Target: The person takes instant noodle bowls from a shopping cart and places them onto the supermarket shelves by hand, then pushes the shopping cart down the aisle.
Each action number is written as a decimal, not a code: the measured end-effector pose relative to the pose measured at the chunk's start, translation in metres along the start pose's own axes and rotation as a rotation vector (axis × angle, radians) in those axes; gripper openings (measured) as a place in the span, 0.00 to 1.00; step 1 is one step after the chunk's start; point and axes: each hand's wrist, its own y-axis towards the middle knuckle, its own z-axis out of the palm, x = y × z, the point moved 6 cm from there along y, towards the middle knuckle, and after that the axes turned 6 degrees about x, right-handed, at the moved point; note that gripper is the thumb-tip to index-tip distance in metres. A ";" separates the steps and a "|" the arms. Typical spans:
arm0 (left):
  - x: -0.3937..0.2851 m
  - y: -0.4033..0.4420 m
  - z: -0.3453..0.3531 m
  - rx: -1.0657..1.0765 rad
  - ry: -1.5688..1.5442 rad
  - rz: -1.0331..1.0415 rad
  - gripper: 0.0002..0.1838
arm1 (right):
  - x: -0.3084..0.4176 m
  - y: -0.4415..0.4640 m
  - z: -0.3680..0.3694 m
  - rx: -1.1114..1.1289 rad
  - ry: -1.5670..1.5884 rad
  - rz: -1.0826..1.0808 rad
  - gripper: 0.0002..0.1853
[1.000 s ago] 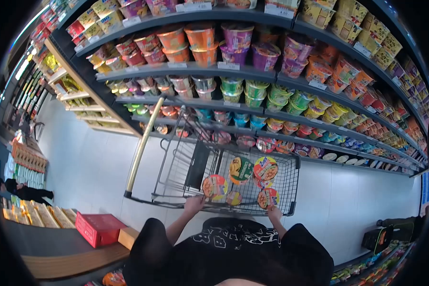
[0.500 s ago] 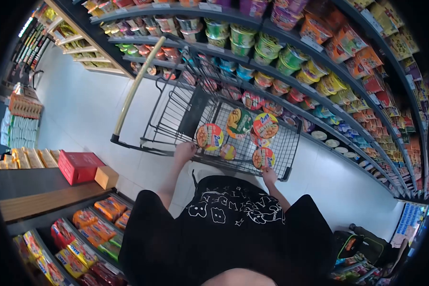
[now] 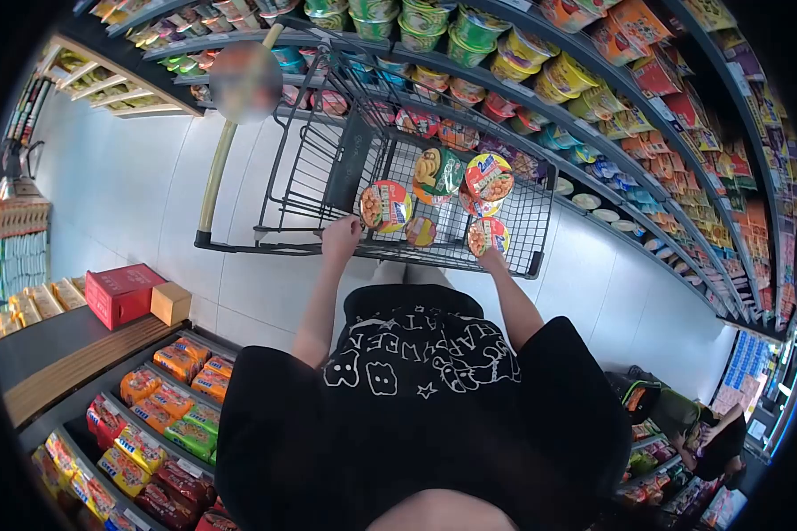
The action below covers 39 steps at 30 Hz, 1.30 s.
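Observation:
A black wire shopping cart [image 3: 540,232] stands sideways in front of me, its pale handle [image 3: 214,190] at the left. My left hand [image 3: 341,237] is closed on the near side rim, close beside a round instant noodle bowl [image 3: 385,206]. Farther right, my right hand [image 3: 493,260] is closed at the same rim, against another noodle bowl [image 3: 488,237]; its fingertips are partly hidden. Inside the basket also lie a green snack bag [image 3: 437,174], a stacked noodle bowl [image 3: 489,178] and a small yellow-red pack [image 3: 421,232].
Shelves of cup noodles [image 3: 421,28] run along the cart's far side. Behind me at left are shelves with orange packs [image 3: 181,361] and a red box [image 3: 122,295]. Another person [image 3: 715,441] is at the lower right. A blurred round patch [image 3: 246,81] covers part of the upper left.
The cart and both hands appear higher in the view, as the camera has tilted. Both hands keep their places along the cart's near rim. More of the other person shows.

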 end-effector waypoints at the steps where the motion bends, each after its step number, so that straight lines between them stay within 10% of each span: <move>1: -0.008 -0.002 0.003 0.019 -0.012 0.032 0.05 | 0.023 -0.007 -0.011 -0.021 0.075 -0.129 0.20; 5: -0.025 -0.013 0.018 -0.080 -0.021 0.079 0.05 | 0.128 0.009 0.003 -0.034 0.570 -0.497 0.36; 9: -0.052 -0.018 0.038 0.057 0.019 0.186 0.07 | 0.167 -0.015 -0.008 -0.054 0.808 -0.101 0.46; 23: -0.083 -0.001 0.093 0.361 -0.061 0.019 0.16 | 0.106 0.000 -0.022 -0.140 0.694 -0.299 0.22; 27: -0.114 0.016 0.109 0.156 -0.284 0.232 0.34 | 0.046 -0.026 -0.086 0.032 0.956 -0.586 0.14; 29: -0.158 0.014 0.131 0.486 -1.038 -0.038 0.32 | -0.001 -0.058 -0.133 0.245 1.288 -0.615 0.12; 33: -0.256 0.005 0.183 0.747 -1.434 -0.239 0.29 | -0.083 -0.094 -0.215 0.278 1.354 -0.684 0.13; 39: -0.471 0.050 0.131 0.612 -1.385 0.052 0.36 | -0.142 -0.175 -0.399 -0.720 0.579 -1.014 0.57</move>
